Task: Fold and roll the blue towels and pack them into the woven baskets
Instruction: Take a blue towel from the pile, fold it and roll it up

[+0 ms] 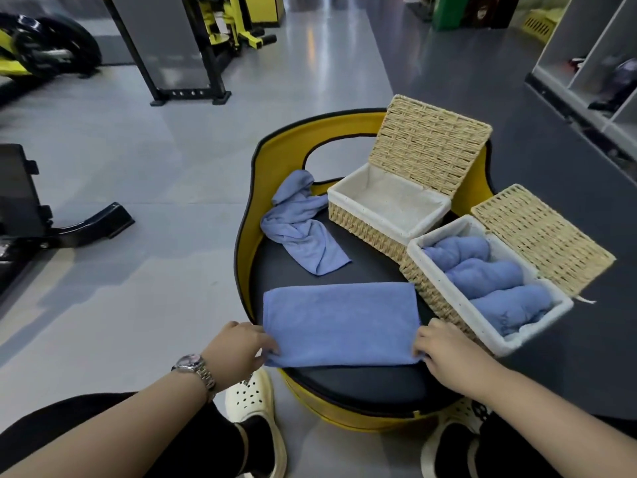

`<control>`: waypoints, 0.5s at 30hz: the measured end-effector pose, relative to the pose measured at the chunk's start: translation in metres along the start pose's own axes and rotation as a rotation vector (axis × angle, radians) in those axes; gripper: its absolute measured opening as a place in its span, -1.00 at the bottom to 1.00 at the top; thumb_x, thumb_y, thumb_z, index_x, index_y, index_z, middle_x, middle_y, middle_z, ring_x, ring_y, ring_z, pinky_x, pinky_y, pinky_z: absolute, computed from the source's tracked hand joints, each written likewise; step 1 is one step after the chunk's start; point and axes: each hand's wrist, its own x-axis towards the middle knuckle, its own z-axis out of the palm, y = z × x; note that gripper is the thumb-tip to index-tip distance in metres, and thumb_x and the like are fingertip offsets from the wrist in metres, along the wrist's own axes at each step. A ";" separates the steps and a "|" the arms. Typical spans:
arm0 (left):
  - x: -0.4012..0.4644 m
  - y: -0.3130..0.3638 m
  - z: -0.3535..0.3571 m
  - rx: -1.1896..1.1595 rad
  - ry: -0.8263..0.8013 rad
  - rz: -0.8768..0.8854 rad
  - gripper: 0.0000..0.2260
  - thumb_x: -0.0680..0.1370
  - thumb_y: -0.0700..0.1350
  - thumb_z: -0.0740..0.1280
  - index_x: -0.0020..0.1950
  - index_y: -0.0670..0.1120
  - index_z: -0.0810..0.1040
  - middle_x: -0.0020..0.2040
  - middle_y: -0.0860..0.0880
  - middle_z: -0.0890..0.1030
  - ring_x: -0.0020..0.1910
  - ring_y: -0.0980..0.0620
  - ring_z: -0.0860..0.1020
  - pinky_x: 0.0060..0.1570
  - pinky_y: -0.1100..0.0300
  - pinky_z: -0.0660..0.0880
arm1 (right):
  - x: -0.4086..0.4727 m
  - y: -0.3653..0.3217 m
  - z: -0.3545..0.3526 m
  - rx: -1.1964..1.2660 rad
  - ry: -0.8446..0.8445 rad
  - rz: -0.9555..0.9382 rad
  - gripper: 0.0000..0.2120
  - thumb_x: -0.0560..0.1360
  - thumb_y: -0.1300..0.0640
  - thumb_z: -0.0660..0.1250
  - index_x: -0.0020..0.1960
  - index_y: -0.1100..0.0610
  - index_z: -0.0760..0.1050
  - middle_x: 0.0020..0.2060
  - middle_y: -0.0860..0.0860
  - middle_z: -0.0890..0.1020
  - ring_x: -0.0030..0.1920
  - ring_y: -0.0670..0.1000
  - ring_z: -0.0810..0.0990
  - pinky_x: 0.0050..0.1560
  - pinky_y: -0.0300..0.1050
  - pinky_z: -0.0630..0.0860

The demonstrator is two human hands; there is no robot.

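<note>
While the left hand [241, 343] and right hand [444, 353] each pinch a near corner of the folded towel [341, 322] on the seat [362, 384], uneven pulling could skew its fold. A loose roll may not fit the near basket [444, 305], already holding rolled towels [482, 270].

Both bare forearms reach forward from the bottom of the view, the left from the lower left with a metal watch [194, 369] at its wrist, the right from the lower right. The left hand [238, 350] lies back-up, its fingers curled and pinching the near left corner of the folded towel [339, 322]. The right hand [443, 351] lies back-up too, knuckles raised, its fingertips gripping the towel's near right corner; the two hands are well apart, one at each end of the near edge.
</note>
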 end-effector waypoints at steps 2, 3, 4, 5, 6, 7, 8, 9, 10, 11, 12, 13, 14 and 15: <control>0.000 0.000 0.005 -0.081 -0.064 -0.078 -0.79 0.47 -0.03 0.29 0.04 0.24 0.55 0.01 0.21 0.53 0.07 0.14 0.50 0.00 0.23 0.31 | 0.001 -0.003 0.000 -0.030 -0.035 0.024 -0.78 0.37 0.25 0.26 -0.14 -0.03 0.56 -0.17 -0.09 0.56 -0.08 0.01 0.44 -0.08 -0.16 0.32; 0.000 -0.001 0.005 -0.176 -0.102 -0.132 -0.79 0.44 -0.04 0.33 0.01 0.23 0.57 0.03 0.19 0.52 0.06 0.11 0.51 0.03 0.21 0.39 | 0.002 -0.006 -0.002 -0.044 -0.058 0.034 -0.77 0.40 0.24 0.21 -0.10 -0.01 0.57 -0.13 -0.08 0.56 -0.04 0.02 0.43 -0.03 -0.14 0.33; 0.000 -0.004 0.005 -0.314 -0.144 -0.197 -0.78 0.41 -0.08 0.38 -0.04 0.22 0.60 0.04 0.15 0.52 0.05 0.09 0.53 0.05 0.19 0.46 | 0.003 -0.009 -0.003 -0.055 -0.072 0.048 -0.76 0.42 0.22 0.19 -0.06 0.00 0.58 -0.11 -0.07 0.56 -0.01 0.03 0.43 0.00 -0.11 0.32; 0.000 -0.004 0.001 -0.459 -0.167 -0.263 -0.78 0.37 -0.13 0.41 -0.10 0.20 0.62 0.03 0.12 0.54 0.01 0.08 0.55 0.04 0.19 0.50 | 0.005 -0.014 -0.006 -0.056 -0.083 0.069 -0.74 0.43 0.22 0.18 -0.04 0.00 0.59 -0.10 -0.06 0.57 0.00 0.04 0.44 0.01 -0.09 0.33; 0.001 -0.003 -0.002 -0.584 -0.153 -0.325 -0.79 0.35 -0.17 0.44 -0.17 0.16 0.63 -0.01 0.11 0.57 -0.04 0.09 0.56 0.00 0.24 0.51 | 0.007 -0.022 -0.010 -0.043 -0.060 0.082 -0.73 0.43 0.22 0.18 -0.02 0.00 0.59 -0.09 -0.05 0.59 0.00 0.06 0.45 0.01 -0.07 0.35; 0.001 -0.001 -0.006 -0.681 -0.126 -0.392 -0.81 0.33 -0.21 0.46 -0.22 0.10 0.60 -0.07 0.11 0.58 -0.11 0.12 0.55 -0.07 0.29 0.49 | 0.009 -0.030 -0.011 -0.021 -0.006 0.081 -0.73 0.41 0.23 0.20 -0.02 0.01 0.60 -0.10 -0.05 0.60 -0.01 0.07 0.49 -0.01 -0.05 0.39; 0.003 0.003 -0.010 -0.771 -0.111 -0.470 -0.81 0.31 -0.22 0.47 -0.22 0.05 0.56 -0.11 0.08 0.58 -0.17 0.12 0.52 -0.14 0.32 0.46 | 0.010 -0.038 -0.011 0.001 0.055 0.068 -0.73 0.38 0.24 0.23 -0.04 0.01 0.61 -0.12 -0.05 0.62 -0.03 0.08 0.53 -0.04 -0.02 0.44; 0.005 0.008 -0.014 -0.840 -0.120 -0.553 -0.80 0.30 -0.22 0.46 -0.19 0.00 0.52 -0.14 0.04 0.57 -0.21 0.10 0.48 -0.20 0.31 0.43 | 0.012 -0.047 -0.010 0.022 0.093 0.041 -0.73 0.35 0.23 0.23 -0.05 0.01 0.62 -0.13 -0.05 0.64 -0.05 0.09 0.56 -0.07 -0.01 0.47; 0.007 0.013 -0.015 -0.890 -0.141 -0.625 -0.81 0.30 -0.20 0.43 -0.18 -0.03 0.47 -0.16 0.00 0.54 -0.23 0.07 0.44 -0.26 0.27 0.39 | 0.015 -0.055 -0.009 0.028 0.096 0.007 -0.70 0.36 0.22 0.22 -0.01 0.01 0.61 -0.08 -0.05 0.64 -0.02 0.10 0.57 -0.04 0.00 0.48; 0.010 0.017 -0.015 -0.916 -0.158 -0.680 -0.85 0.32 -0.18 0.36 -0.19 -0.03 0.43 -0.19 -0.03 0.49 -0.26 0.04 0.40 -0.34 0.24 0.33 | 0.019 -0.063 -0.007 0.028 0.071 -0.019 -0.67 0.39 0.23 0.19 0.07 0.02 0.59 0.02 -0.05 0.62 0.05 0.09 0.54 0.05 -0.01 0.45; 0.013 0.022 -0.017 -0.941 -0.161 -0.722 -0.91 0.33 -0.18 0.27 -0.22 -0.04 0.39 -0.21 -0.07 0.45 -0.28 0.02 0.37 -0.38 0.22 0.25 | 0.022 -0.069 -0.005 0.038 0.025 -0.031 -0.63 0.44 0.24 0.16 0.17 0.03 0.55 0.13 -0.06 0.58 0.14 0.08 0.50 0.15 -0.04 0.39; 0.016 0.024 -0.017 -0.972 -0.143 -0.758 -0.94 0.33 -0.17 0.22 -0.22 -0.06 0.37 -0.21 -0.11 0.45 -0.29 0.00 0.41 -0.37 0.22 0.21 | 0.026 -0.072 -0.001 0.048 -0.030 -0.031 -0.60 0.48 0.26 0.13 0.24 0.04 0.50 0.21 -0.06 0.52 0.20 0.07 0.45 0.21 -0.06 0.33; 0.019 0.025 -0.016 -1.009 -0.120 -0.803 -0.90 0.36 -0.15 0.22 -0.14 -0.09 0.39 -0.14 -0.15 0.51 -0.23 -0.03 0.50 -0.35 0.22 0.23 | 0.029 -0.076 0.001 0.042 -0.074 -0.027 -0.59 0.50 0.28 0.11 0.29 0.04 0.46 0.26 -0.06 0.47 0.23 0.07 0.41 0.23 -0.07 0.30; 0.021 0.026 -0.015 -1.040 -0.106 -0.838 -0.80 0.41 -0.11 0.27 -0.01 -0.13 0.38 -0.02 -0.16 0.54 -0.10 -0.07 0.58 -0.32 0.21 0.28 | 0.033 -0.080 0.003 0.022 -0.107 -0.019 -0.58 0.51 0.28 0.10 0.30 0.03 0.44 0.26 -0.04 0.44 0.22 0.07 0.39 0.22 -0.06 0.30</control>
